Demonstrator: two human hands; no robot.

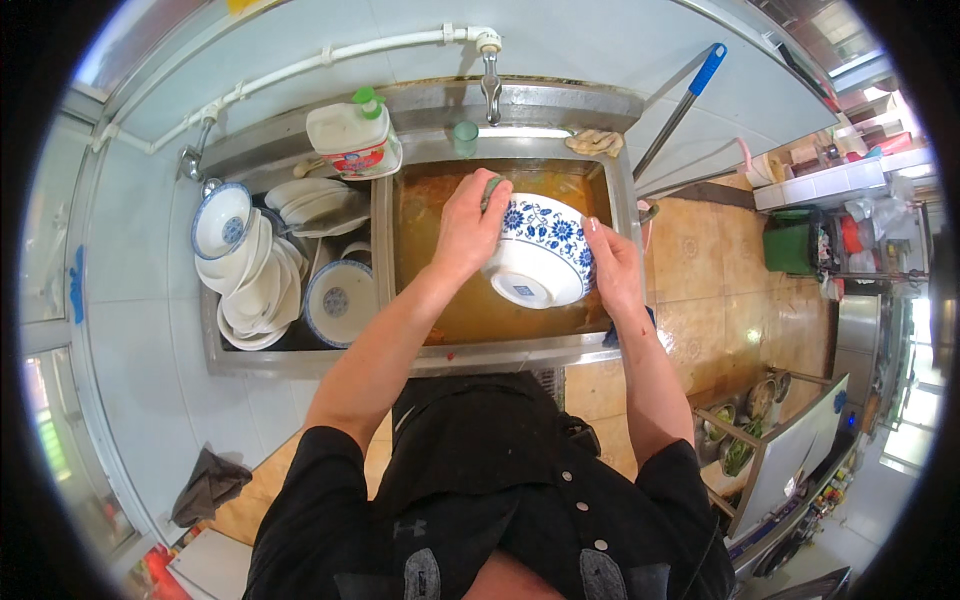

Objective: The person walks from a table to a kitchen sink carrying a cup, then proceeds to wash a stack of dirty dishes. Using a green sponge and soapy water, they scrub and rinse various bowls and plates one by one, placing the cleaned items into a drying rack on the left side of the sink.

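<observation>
A blue-and-white patterned bowl (551, 251) is tilted over the right sink basin, its outer side and foot facing me. My left hand (472, 221) grips a green scouring pad (491, 193) against the bowl's upper left rim; part of the pad is hidden by the fingers. My right hand (615, 262) holds the bowl's right side, thumb on its outer wall. Brownish water (442, 225) stands in the basin beneath. In the left basin, white dishes (262, 289) lie stacked, with a blue-rimmed bowl (223, 221) on top and another blue-rimmed bowl (341, 302) beside them.
A pump-top detergent jug (352, 142) stands behind the divider. A metal tap (491, 86), a green cup (465, 139) and a crumpled cloth (595, 142) are along the back ledge. A blue-ended pole (679, 112) leans right of the sink.
</observation>
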